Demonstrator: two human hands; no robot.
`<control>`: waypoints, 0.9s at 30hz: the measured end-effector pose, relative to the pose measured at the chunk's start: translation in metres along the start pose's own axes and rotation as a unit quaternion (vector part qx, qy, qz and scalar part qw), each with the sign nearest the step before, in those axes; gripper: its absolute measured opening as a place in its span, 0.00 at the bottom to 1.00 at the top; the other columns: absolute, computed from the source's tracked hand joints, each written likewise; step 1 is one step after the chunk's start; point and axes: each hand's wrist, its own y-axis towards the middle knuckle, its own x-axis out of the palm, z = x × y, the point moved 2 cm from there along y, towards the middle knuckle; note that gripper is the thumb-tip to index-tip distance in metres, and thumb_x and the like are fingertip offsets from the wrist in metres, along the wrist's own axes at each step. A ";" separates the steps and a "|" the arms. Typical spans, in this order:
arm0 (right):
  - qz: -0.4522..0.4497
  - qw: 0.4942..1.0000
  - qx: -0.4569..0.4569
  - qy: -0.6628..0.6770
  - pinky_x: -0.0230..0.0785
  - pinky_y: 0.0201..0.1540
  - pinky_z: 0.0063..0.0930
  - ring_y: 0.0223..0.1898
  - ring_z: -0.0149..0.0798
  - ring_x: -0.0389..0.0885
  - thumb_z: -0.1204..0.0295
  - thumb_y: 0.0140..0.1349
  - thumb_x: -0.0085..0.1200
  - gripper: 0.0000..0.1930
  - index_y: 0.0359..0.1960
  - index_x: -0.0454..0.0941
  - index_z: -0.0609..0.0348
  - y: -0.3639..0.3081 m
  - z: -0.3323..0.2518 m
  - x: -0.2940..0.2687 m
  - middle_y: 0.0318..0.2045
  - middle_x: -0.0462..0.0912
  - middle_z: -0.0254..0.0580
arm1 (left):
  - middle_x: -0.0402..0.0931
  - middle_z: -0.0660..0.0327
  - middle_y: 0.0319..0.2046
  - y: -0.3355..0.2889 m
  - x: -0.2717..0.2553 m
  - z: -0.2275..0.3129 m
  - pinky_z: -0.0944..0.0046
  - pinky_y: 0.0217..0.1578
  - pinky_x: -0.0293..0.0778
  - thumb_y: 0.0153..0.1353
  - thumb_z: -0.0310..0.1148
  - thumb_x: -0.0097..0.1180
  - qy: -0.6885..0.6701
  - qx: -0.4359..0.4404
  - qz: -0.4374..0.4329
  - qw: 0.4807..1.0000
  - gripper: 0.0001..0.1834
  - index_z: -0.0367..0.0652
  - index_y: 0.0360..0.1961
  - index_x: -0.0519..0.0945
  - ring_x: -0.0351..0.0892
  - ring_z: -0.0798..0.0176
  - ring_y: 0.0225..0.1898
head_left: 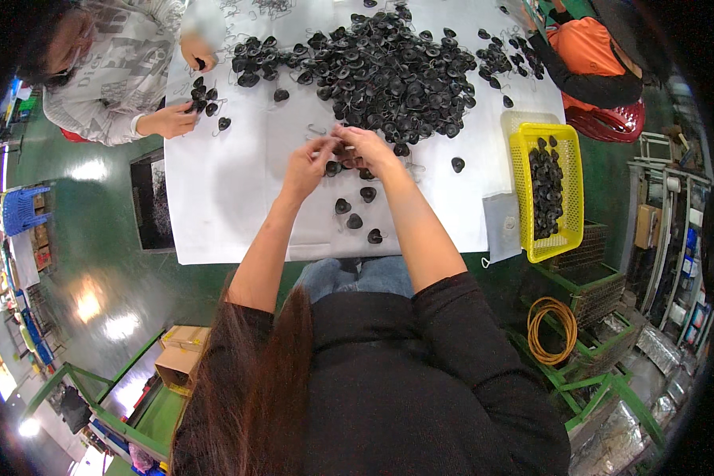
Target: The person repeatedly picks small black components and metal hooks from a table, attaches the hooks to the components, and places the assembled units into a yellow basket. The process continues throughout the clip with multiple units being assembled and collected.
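Over the white-covered table [238,214], my left hand [309,165] and my right hand [366,147] meet close together. Their fingertips pinch around a small dark piece, largely hidden by the fingers. Just beyond them spreads a big heap of small black cup-shaped pieces [404,75], some with thin wire hooks. A bare wire hook [317,129] lies beside my left fingers. Nearer to me, several loose black pieces [355,221] are scattered below my hands, and another single black piece [458,165] sits to the right.
At the table's right edge stands a yellow perforated basket [573,159] holding more black pieces, with a pale pouch [500,226] beside it. A person in a patterned top [123,71] handles black pieces at the left. Another person in orange and black [587,59] sits at the far right.
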 end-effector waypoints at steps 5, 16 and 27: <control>0.228 0.908 -0.097 -0.339 0.70 0.38 0.28 0.37 0.36 0.79 0.64 0.52 0.55 0.16 0.43 0.75 0.53 -0.004 0.020 -0.041 0.39 0.80 0.39 | 0.76 0.59 0.26 0.017 -0.027 -0.017 0.59 0.30 0.68 0.51 0.38 0.53 0.342 0.070 0.214 0.912 0.13 0.41 0.32 0.80 0.73 0.61 0.26; 0.226 0.747 -0.223 -0.584 0.73 0.37 0.37 0.39 0.47 0.75 0.69 0.50 0.56 0.11 0.33 0.70 0.58 0.000 0.063 -0.011 0.37 0.68 0.45 | 0.76 0.65 0.29 0.025 -0.036 -0.076 0.63 0.27 0.67 0.53 0.48 0.54 0.008 -0.299 0.007 0.954 0.17 0.46 0.33 0.81 0.72 0.63 0.30; 0.101 0.966 -0.056 0.233 0.67 0.31 0.22 0.30 0.30 0.77 0.65 0.53 0.57 0.11 0.32 0.76 0.58 -0.044 0.056 -0.086 0.27 0.78 0.31 | 0.71 0.60 0.31 0.001 0.036 -0.069 0.56 0.41 0.67 0.44 0.39 0.64 0.452 0.081 0.076 0.885 0.19 0.45 0.38 0.75 0.69 0.56 0.39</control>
